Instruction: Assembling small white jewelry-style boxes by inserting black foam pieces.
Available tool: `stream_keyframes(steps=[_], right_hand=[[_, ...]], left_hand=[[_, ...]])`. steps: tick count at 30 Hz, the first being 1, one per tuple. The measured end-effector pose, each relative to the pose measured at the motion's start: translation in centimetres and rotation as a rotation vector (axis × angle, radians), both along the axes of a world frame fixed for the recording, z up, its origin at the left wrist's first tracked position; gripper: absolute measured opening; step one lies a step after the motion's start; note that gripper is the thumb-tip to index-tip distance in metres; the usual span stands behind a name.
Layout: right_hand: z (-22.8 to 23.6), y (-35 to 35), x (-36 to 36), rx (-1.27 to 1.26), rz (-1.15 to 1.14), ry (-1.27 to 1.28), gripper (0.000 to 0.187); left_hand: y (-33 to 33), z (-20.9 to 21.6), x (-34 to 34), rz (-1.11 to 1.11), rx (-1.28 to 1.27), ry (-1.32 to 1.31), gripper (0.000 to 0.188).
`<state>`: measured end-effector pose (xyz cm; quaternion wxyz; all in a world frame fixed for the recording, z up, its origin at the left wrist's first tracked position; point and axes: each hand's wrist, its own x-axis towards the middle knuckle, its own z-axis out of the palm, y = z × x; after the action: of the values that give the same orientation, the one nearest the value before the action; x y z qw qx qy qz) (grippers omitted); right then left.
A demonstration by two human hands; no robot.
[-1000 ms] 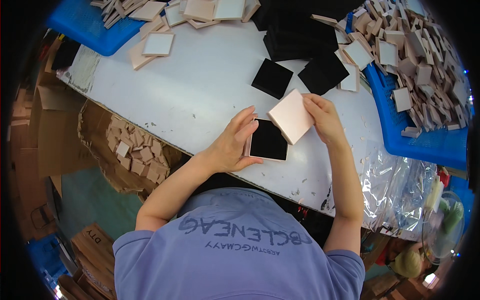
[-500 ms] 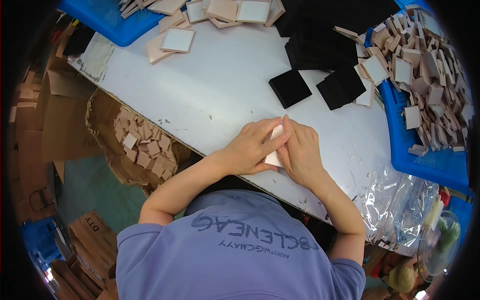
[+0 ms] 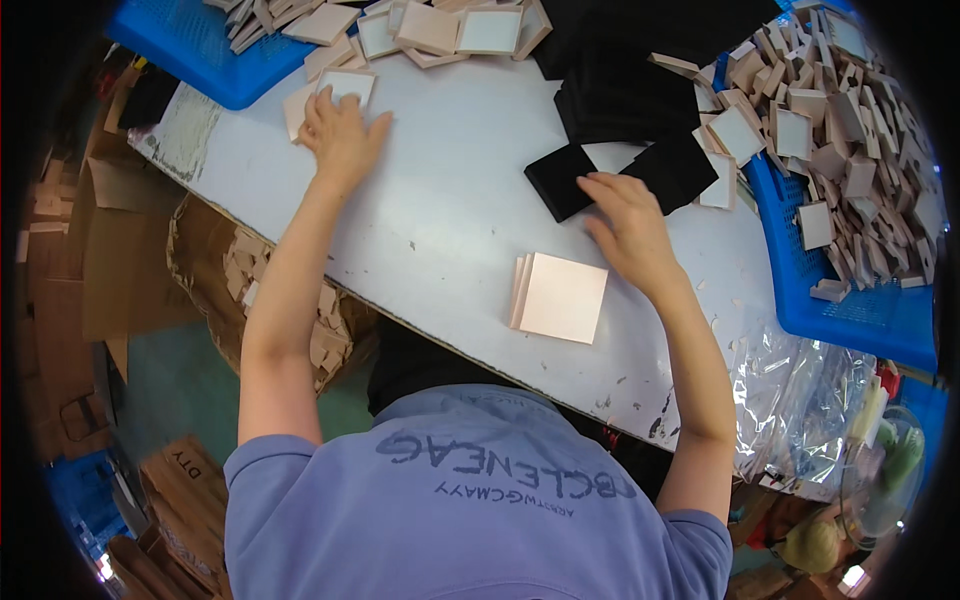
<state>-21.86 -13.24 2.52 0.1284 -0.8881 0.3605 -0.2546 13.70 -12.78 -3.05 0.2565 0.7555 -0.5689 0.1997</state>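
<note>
A small stack of pale pink square box pieces (image 3: 565,298) lies on the white table in front of me, untouched. At the far left, my left hand (image 3: 340,140) has its fingers spread over the near edge of a shallow pink tray with a white inside (image 3: 352,86). Its thumb stands apart, and nothing is lifted. My right hand (image 3: 635,228) is at a black square block (image 3: 558,180), with its fingertips at the block's right edge and the thumb apart below. Beside that block sits another black block (image 3: 680,168).
A tall pile of black blocks (image 3: 625,95) stands at the back. Blue baskets at the right (image 3: 850,330) and far left (image 3: 235,90) hold many pink pieces. Clear plastic bags (image 3: 800,400) lie at the right edge. A cardboard box (image 3: 205,290) of pieces is beside the table.
My hands have let go of the pale pink piece and moved apart. The left went far left to the tray, the right forward to the black block. The pink stack now shows on the table.
</note>
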Motion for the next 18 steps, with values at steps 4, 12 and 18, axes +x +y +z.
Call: stream_keyframes(steps=[4,12,18], right_hand=[[-1.6,-0.7,0.5,-0.011,0.011,0.101,0.026],[-2.2,-1.0,0.5,0.118,-0.080,-0.146,0.012],[0.7,1.3,0.0,-0.056,-0.289,-0.607,0.009]], left_hand=[[0.2,-0.7,1.6,-0.033,0.201,0.050,0.022],[7.9,4.7,-10.5,-0.800,-0.092,0.418,0.017],[14.0,4.1,-17.8,-0.995,0.210,0.478,0.026]])
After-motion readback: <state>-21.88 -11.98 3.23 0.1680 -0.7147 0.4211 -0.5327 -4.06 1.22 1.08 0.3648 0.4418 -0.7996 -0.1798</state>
